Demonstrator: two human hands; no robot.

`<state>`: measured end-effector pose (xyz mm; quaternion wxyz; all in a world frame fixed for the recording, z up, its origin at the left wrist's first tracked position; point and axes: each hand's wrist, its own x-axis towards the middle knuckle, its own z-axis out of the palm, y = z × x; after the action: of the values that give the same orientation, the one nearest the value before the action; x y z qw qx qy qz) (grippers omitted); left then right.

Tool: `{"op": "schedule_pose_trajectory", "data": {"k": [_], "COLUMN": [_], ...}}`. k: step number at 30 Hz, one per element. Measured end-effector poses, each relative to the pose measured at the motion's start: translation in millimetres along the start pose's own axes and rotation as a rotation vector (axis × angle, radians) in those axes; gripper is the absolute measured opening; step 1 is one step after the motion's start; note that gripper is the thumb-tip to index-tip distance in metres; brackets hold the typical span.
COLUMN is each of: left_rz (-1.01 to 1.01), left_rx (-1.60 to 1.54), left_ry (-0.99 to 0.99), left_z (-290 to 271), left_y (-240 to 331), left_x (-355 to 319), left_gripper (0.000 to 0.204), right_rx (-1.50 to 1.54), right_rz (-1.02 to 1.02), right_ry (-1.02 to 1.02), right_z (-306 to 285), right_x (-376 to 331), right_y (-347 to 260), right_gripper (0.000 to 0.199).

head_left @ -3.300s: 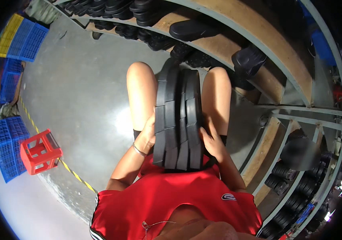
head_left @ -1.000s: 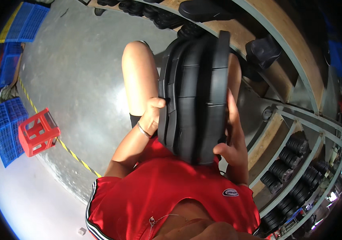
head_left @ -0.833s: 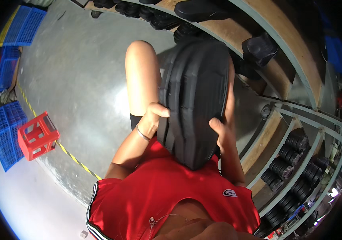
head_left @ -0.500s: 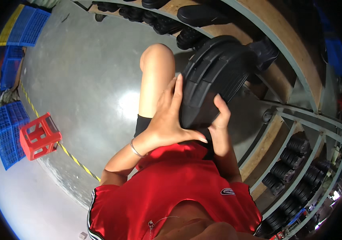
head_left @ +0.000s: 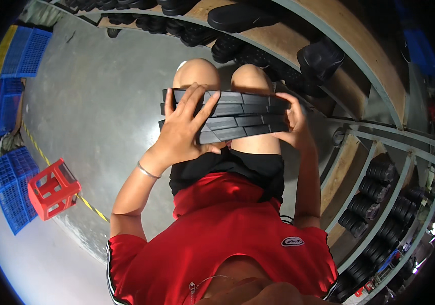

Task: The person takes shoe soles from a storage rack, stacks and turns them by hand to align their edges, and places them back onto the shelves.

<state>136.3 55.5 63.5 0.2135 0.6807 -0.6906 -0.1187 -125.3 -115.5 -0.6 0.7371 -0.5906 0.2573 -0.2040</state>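
I hold a stack of several flat black rubber-like pieces [head_left: 245, 116] sideways over my knees, their edges facing up. My left hand [head_left: 184, 127] spreads across the stack's left end, fingers splayed over the near face. My right hand [head_left: 291, 122] clamps the stack's right end, thumb on the near side. A thin bracelet sits on my left wrist. I wear a red shirt and black shorts.
Wooden shelves with a grey metal frame [head_left: 375, 76] curve along the top and right, holding rows of black moulded parts [head_left: 375, 198]. On the grey concrete floor to the left are a red crate [head_left: 52, 189] and blue crates [head_left: 6, 185], and a yellow-black floor line [head_left: 39, 152].
The stack stood upright between my knees earlier. I tipped and turned it, and now it lies horizontally across my knees with one hand at each end.
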Motion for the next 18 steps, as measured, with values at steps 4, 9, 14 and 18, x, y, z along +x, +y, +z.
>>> {"op": "schedule_pose_trajectory", "data": {"k": [4,9,14,18], "left_rz": [-0.141,-0.374,-0.343,-0.498], "left_rx": [0.012,-0.875,-0.934,-0.699], "left_ry": [0.080,0.308,0.410,0.333], "left_z": [6.2,40.1,38.1,46.1], "left_y": [-32.0,-56.9,-43.6,-60.8], "left_x": [-27.2,-38.4,-33.7,-36.6], "left_gripper": [0.106,0.106,0.095,0.076], "right_rx": [-0.114,-0.682,-0.619,-0.370], "right_rz": [-0.040,-0.279,-0.252,-0.177], "right_ry": [0.011,0.179,0.128,0.184], "right_z": [-0.3,35.8,23.7,22.3], "right_x": [-12.6,2.2,3.7,6.2], "right_y": [7.1,-12.5,-5.9,3.0], "right_gripper": [0.094,0.087,0.081,0.078]}}
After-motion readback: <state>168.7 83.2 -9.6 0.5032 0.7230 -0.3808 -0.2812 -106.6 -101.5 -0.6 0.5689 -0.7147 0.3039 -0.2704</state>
